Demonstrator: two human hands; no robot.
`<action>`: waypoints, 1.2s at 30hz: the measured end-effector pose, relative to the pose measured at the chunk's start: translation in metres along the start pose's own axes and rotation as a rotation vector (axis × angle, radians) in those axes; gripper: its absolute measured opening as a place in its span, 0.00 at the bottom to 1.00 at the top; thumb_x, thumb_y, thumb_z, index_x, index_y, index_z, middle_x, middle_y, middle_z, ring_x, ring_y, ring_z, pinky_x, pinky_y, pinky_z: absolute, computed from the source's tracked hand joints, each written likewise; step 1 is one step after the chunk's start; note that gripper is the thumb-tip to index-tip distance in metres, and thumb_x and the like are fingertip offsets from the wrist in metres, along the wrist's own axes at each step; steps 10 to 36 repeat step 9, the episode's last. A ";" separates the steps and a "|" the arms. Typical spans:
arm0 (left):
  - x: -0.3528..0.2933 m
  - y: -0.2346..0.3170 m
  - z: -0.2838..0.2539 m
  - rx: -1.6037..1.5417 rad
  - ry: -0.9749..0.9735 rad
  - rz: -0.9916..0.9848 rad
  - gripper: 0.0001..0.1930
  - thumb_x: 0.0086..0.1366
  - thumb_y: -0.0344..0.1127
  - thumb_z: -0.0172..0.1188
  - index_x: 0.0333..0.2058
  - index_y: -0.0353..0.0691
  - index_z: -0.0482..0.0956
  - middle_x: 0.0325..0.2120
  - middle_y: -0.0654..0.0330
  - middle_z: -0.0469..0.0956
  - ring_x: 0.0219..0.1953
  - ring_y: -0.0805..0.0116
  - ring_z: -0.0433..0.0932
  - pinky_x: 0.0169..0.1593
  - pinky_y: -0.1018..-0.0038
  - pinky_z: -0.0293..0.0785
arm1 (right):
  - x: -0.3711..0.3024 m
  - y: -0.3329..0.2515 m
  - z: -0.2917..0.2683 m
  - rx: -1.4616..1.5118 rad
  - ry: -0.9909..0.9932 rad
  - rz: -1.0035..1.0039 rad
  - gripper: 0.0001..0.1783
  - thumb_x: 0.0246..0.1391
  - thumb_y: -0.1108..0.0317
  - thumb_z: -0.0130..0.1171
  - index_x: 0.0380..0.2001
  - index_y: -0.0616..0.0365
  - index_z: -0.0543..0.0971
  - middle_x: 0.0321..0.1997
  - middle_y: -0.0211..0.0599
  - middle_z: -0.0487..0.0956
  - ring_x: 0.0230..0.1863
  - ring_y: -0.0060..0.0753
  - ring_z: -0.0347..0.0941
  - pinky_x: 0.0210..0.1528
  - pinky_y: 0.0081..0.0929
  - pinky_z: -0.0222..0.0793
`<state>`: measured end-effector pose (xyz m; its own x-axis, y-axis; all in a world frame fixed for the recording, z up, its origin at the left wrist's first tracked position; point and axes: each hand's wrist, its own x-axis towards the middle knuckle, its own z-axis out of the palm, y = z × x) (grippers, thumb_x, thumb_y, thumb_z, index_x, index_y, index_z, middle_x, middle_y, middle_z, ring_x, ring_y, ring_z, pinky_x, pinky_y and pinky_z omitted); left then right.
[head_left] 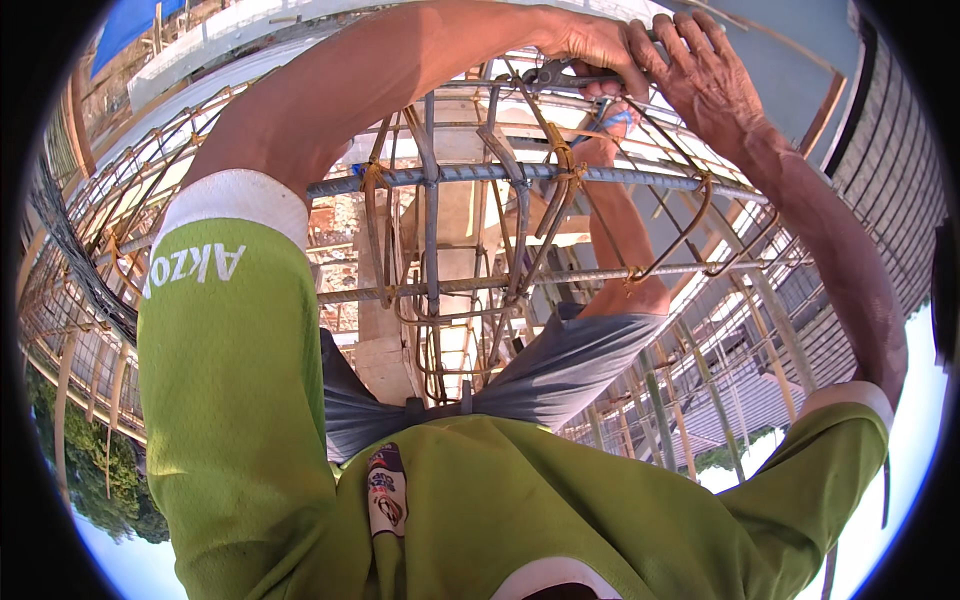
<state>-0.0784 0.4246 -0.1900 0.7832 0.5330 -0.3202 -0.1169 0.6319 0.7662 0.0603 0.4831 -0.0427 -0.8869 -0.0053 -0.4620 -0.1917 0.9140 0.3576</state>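
Note:
My left hand (592,45) reaches across the top of the view, its fingers closed around the handles of dark metal pincers (553,75). The jaws point left, beside the bars of a rebar cage (470,173). Against it, my right hand (705,80) is held with bent fingers, its thumb side near the left fingertips. A greyish-green piece shows between the hands, but what the right fingers grip is hidden. Rusty tie wire (565,165) wraps the cage's crossings below the pincers, and another wire tie (373,176) sits farther left.
My bare leg and foot with a blue strap (618,120) stand among the bars. Wooden boards (385,350) lie beneath the cage. A dark wire bundle (85,250) hangs at the left. Bamboo poles (660,415) rise at lower right, near a ribbed grey roof (885,180).

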 end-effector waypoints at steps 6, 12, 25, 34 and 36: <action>0.005 -0.001 -0.006 -0.060 -0.047 -0.082 0.17 0.53 0.47 0.70 0.35 0.39 0.84 0.25 0.59 0.81 0.29 0.70 0.79 0.33 0.70 0.73 | 0.006 0.016 0.038 0.389 -0.173 -0.013 0.25 0.48 0.70 0.59 0.51 0.63 0.71 0.40 0.49 0.79 0.44 0.50 0.76 0.47 0.43 0.72; -0.025 0.042 0.002 0.570 0.074 -0.081 0.26 0.53 0.54 0.68 0.43 0.39 0.84 0.33 0.54 0.83 0.38 0.64 0.81 0.42 0.67 0.74 | 0.011 0.018 0.037 0.636 -0.362 0.041 0.22 0.48 0.72 0.58 0.49 0.63 0.72 0.34 0.51 0.81 0.39 0.51 0.79 0.44 0.45 0.74; -0.025 0.042 0.002 0.570 0.074 -0.081 0.26 0.53 0.54 0.68 0.43 0.39 0.84 0.33 0.54 0.83 0.38 0.64 0.81 0.42 0.67 0.74 | 0.011 0.018 0.037 0.636 -0.362 0.041 0.22 0.48 0.72 0.58 0.49 0.63 0.72 0.34 0.51 0.81 0.39 0.51 0.79 0.44 0.45 0.74; -0.025 0.042 0.002 0.570 0.074 -0.081 0.26 0.53 0.54 0.68 0.43 0.39 0.84 0.33 0.54 0.83 0.38 0.64 0.81 0.42 0.67 0.74 | 0.011 0.018 0.037 0.636 -0.362 0.041 0.22 0.48 0.72 0.58 0.49 0.63 0.72 0.34 0.51 0.81 0.39 0.51 0.79 0.44 0.45 0.74; -0.025 0.042 0.002 0.570 0.074 -0.081 0.26 0.53 0.54 0.68 0.43 0.39 0.84 0.33 0.54 0.83 0.38 0.64 0.81 0.42 0.67 0.74 | 0.011 0.018 0.037 0.636 -0.362 0.041 0.22 0.48 0.72 0.58 0.49 0.63 0.72 0.34 0.51 0.81 0.39 0.51 0.79 0.44 0.45 0.74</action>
